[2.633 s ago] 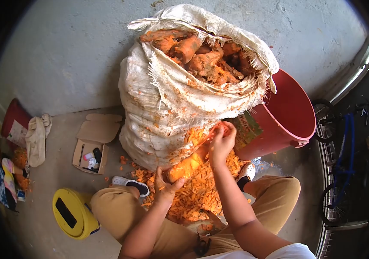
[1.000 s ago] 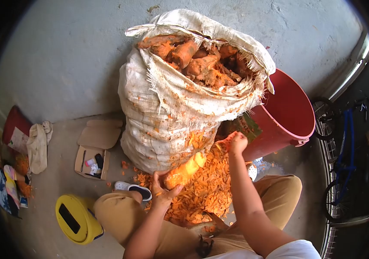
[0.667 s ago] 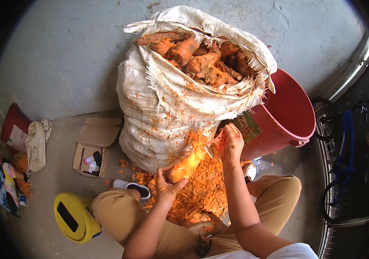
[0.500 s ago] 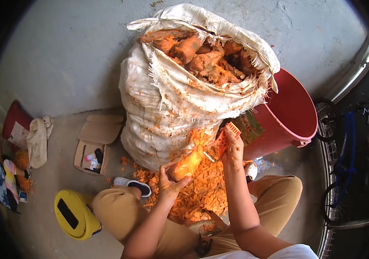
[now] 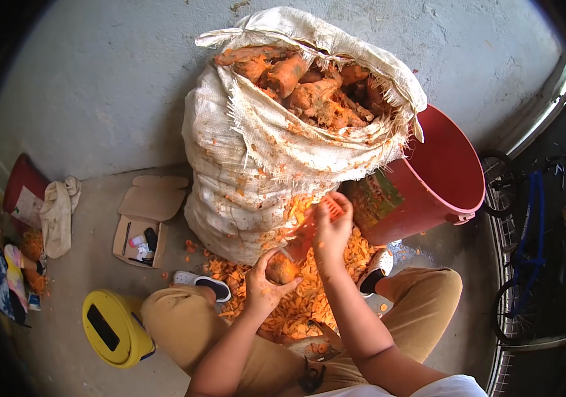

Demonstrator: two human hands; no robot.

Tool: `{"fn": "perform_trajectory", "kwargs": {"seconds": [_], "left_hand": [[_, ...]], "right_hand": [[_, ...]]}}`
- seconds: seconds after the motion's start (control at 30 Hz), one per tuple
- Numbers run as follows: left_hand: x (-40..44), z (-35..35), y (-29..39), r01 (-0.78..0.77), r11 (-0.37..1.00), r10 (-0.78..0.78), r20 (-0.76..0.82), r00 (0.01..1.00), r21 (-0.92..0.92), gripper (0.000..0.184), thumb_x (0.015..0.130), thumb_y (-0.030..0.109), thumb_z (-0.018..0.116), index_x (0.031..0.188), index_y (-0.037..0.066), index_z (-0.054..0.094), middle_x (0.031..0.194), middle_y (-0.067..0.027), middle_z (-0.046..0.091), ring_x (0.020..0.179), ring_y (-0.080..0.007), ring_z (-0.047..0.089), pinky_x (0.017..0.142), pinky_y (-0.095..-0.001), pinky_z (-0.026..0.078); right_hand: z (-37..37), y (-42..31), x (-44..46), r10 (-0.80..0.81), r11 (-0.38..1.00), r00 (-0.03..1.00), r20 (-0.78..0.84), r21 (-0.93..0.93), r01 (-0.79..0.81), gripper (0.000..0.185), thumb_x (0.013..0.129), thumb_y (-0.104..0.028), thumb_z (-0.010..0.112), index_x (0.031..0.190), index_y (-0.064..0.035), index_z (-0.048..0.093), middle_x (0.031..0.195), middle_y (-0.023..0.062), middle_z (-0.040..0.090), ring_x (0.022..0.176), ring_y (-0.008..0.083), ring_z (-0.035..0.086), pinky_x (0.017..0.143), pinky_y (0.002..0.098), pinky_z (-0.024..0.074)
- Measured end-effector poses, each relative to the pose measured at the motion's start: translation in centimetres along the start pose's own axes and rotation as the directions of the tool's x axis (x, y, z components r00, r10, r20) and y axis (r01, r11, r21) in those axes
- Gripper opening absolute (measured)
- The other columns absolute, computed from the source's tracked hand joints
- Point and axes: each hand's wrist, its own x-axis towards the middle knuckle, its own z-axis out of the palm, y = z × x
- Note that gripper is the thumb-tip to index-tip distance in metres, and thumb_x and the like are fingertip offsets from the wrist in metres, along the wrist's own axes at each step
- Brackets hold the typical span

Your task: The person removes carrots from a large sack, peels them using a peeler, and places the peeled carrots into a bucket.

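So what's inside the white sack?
The white sack holds rough orange-brown roots, heaped at its open mouth; whatever lies beneath that top layer is covered.

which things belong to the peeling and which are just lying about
In the job:
orange root, in the left hand
red peeler, in the right hand
sack of roots
peelings
possibly red bin

Apparently lying about:
yellow tub
cardboard box
blue bicycle
pale cloth
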Motion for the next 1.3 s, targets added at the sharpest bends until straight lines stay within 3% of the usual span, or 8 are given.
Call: {"fn": "perform_trajectory", "kwargs": {"seconds": [0.2,0.33,0.5,0.53,0.67,0.77,1.1,1.3], "left_hand": [[-0.2,-0.8,-0.6,-0.109,0.994,0.109,0.023,0.994,0.01,0.059,0.056,0.013,0.076,0.108,0.004,0.048,0.094,-0.0128,0.058,0.085,-0.0198,0.057,0.077,-0.03,0.045],[-0.5,-0.3,-1.6,-0.003,0.965,0.0,-0.01,1.0,-0.262,0.059,0.056,0.012,0.076,0.107,0.004,0.049,0.094,-0.012,0.058,0.085,-0.0178,0.057,0.076,-0.0306,0.045],[-0.1,0.1,-1.0,-0.044,0.983,0.044,-0.009,0.999,-0.176,0.057,0.056,0.011,0.075,0.106,0.003,0.05,0.093,-0.0115,0.058,0.084,-0.0174,0.057,0.077,-0.0292,0.045],[-0.3,0.1,-1.0,-0.021,0.975,0.021,-0.003,1.0,-0.223,0.056,0.056,0.011,0.075,0.106,0.003,0.05,0.092,-0.0115,0.058,0.084,-0.0173,0.057,0.077,-0.0292,0.045],[-0.5,-0.2,-1.2,0.054,0.948,-0.026,0.092,0.995,-0.314,0.054,0.057,0.009,0.074,0.105,0.003,0.05,0.094,-0.0094,0.057,0.087,-0.0166,0.055,0.077,-0.0293,0.045],[-0.7,-0.2,-1.4,0.15,0.87,-0.109,0.113,0.988,-0.469,0.055,0.06,0.006,0.072,0.108,0.002,0.048,0.101,-0.0088,0.053,0.093,-0.017,0.053,0.08,-0.0291,0.044],[-0.4,-0.2,-1.6,0.329,0.452,-0.351,0.174,0.92,-0.829,0.056,0.06,0.008,0.072,0.109,0.0,0.047,0.105,-0.0088,0.051,0.098,-0.0175,0.05,0.087,-0.0313,0.041],[-0.2,0.7,-1.3,0.359,0.538,-0.34,0.193,0.92,-0.763,0.054,0.06,0.011,0.072,0.107,-0.002,0.048,0.101,-0.0084,0.053,0.094,-0.0152,0.051,0.084,-0.0284,0.04]], "right_hand": [[-4.2,5.3,5.0,0.09,0.996,0.982,-0.164,0.022,-0.087,0.018,0.084,0.001,0.043,0.1,-0.0001,0.035,0.077,0.0091,0.051,0.064,0.0137,0.054,0.056,0.0249,0.0466],[-7.0,3.8,7.0,0.108,0.994,0.953,-0.285,0.038,-0.102,0.02,0.084,-0.003,0.045,0.1,0.0,0.035,0.073,0.0095,0.052,0.06,0.0141,0.054,0.053,0.0254,0.0473],[-2.5,-0.3,0.9,0.151,0.983,0.988,0.016,0.103,-0.152,0.021,0.083,-0.005,0.049,0.101,-0.0005,0.038,0.078,0.008,0.052,0.064,0.0127,0.053,0.058,0.0233,0.0456],[-1.8,1.2,0.2,0.011,0.999,1.0,-0.003,0.031,-0.011,0.022,0.082,-0.005,0.05,0.1,-0.0003,0.039,0.079,0.0075,0.052,0.066,0.0116,0.052,0.06,0.0224,0.0443],[-4.1,6.2,3.4,0.151,0.97,0.984,-0.095,0.205,-0.129,0.023,0.083,-0.005,0.048,0.101,0.0017,0.037,0.07,0.0111,0.054,0.055,0.0143,0.053,0.05,0.0245,0.0457],[-8.0,7.2,6.8,0.193,0.981,0.942,-0.275,0.058,-0.184,0.021,0.084,-0.005,0.046,0.101,-0.0001,0.034,0.073,0.0112,0.054,0.061,0.0148,0.055,0.055,0.0252,0.047],[-3.3,2.5,1.2,0.051,0.987,0.996,-0.067,0.155,-0.04,0.023,0.084,-0.007,0.049,0.103,-0.0015,0.038,0.081,0.005,0.05,0.065,0.0077,0.047,0.059,0.018,0.0414],[-4.7,2.9,4.3,0.137,0.974,0.982,-0.127,0.196,-0.11,0.017,0.084,-0.007,0.049,0.099,-0.001,0.043,0.08,0.0036,0.05,0.059,0.0067,0.045,0.053,0.0194,0.0389]]}}
